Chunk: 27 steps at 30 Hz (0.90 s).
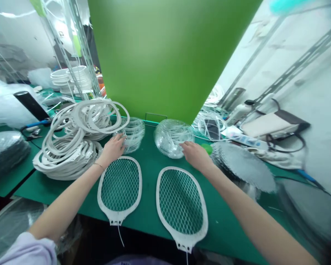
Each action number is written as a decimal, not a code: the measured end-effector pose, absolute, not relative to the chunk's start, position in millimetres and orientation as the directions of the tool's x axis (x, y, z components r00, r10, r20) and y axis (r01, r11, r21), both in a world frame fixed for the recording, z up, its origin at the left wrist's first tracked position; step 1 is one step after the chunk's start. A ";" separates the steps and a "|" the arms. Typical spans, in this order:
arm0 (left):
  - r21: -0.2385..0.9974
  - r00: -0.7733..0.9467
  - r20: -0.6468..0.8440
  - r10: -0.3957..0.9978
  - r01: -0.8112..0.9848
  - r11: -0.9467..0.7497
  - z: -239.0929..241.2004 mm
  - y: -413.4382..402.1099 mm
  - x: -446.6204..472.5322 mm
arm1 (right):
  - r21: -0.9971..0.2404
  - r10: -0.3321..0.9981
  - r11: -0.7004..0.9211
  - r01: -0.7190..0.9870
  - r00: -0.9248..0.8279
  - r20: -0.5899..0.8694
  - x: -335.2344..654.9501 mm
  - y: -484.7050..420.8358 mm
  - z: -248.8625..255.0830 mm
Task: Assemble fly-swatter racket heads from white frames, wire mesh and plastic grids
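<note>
Two oval white racket frames with metal mesh, a left one (140,184) and a right one (205,217), lie side by side with their necks toward me. A thin white wire hangs from each neck. Behind them sit two piles of thin clear plastic rings. My left hand (114,149) is at the near left side of the left pile (135,134), its fingers bent together on the rings. At the right edge of the right pile (172,138), my right hand (195,154) has thumb and forefinger closed on a ring; the other fingers are curled under.
White oval frames (68,158) are heaped at the left. A green panel (165,62) rises behind the piles. Stacked mesh sheets (245,165) lie right, with a bag (276,125) and bottle (239,112) beyond. More mesh (5,154) stands far left on the green table (149,206).
</note>
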State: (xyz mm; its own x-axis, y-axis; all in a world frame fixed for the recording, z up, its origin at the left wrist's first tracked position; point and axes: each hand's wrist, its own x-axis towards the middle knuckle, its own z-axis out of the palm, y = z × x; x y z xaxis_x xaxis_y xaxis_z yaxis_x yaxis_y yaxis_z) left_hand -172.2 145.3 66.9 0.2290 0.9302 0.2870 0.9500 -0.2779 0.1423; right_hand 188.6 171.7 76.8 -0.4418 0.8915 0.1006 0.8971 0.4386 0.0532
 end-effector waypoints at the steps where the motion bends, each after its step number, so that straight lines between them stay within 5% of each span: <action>1: 0.145 0.246 0.280 0.928 0.945 -0.294 63.8 149.3 -178.3 | 0.048 0.870 0.482 0.875 -0.485 0.087 193.2 174.9 77.1; 7: 0.233 0.353 0.268 0.896 0.879 -0.416 69.7 159.7 -195.2 | -0.099 0.746 0.666 0.739 -0.660 0.092 219.7 193.8 76.9; 10: 0.327 0.324 0.331 0.886 0.841 -0.430 81.4 170.1 -206.4 | -0.135 0.697 0.715 0.686 -0.687 0.205 224.2 202.4 84.9; 14: 0.478 0.035 0.510 0.859 0.819 -0.317 97.5 187.1 -229.1 | -0.020 0.646 0.653 0.757 -0.543 0.536 221.0 190.2 107.8; 18: 0.682 -0.345 0.556 0.756 0.709 -0.178 110.5 197.2 -250.5 | 0.117 0.434 0.727 0.677 -0.584 0.686 214.3 135.2 126.0; 22: 0.873 -0.566 0.398 0.722 0.476 -0.107 122.9 196.7 -261.8 | 0.052 0.405 0.814 0.579 -0.630 0.663 212.1 56.9 124.8; 27: 0.983 -0.568 0.157 0.808 0.170 -0.071 137.2 190.6 -257.1 | -0.116 0.492 0.860 0.498 -0.743 0.455 218.4 -14.2 96.2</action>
State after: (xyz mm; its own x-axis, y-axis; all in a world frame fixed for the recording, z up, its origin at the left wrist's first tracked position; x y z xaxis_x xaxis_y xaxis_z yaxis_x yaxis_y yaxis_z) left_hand -257.1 190.6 137.2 -0.5684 0.8077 0.1567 0.1701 -0.0710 0.9829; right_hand 218.4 -14.2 96.2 -0.7426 0.4915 0.4549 0.4977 0.8595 -0.1162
